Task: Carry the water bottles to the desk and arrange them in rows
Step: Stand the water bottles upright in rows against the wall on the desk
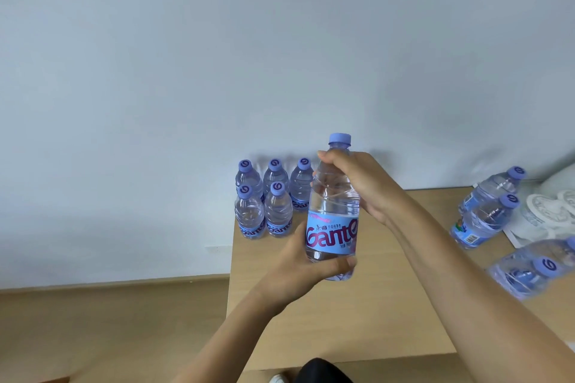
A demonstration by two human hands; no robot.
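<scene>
I hold one clear water bottle (334, 208) with a blue label and blue cap upright above the wooden desk (357, 320). My right hand (361, 183) grips its upper part near the neck. My left hand (305, 267) grips its base from below. At the desk's far left corner, several bottles (267, 199) stand in two rows against the wall, three behind and two (278, 211) in front. The held bottle hovers just right of these rows.
More bottles (485, 208) lie and stand loosely at the desk's right side, some (535, 270) near the right edge. White patterned items (547, 211) lie at the far right. A white wall rises behind the desk; wooden floor (93, 320) lies to the left.
</scene>
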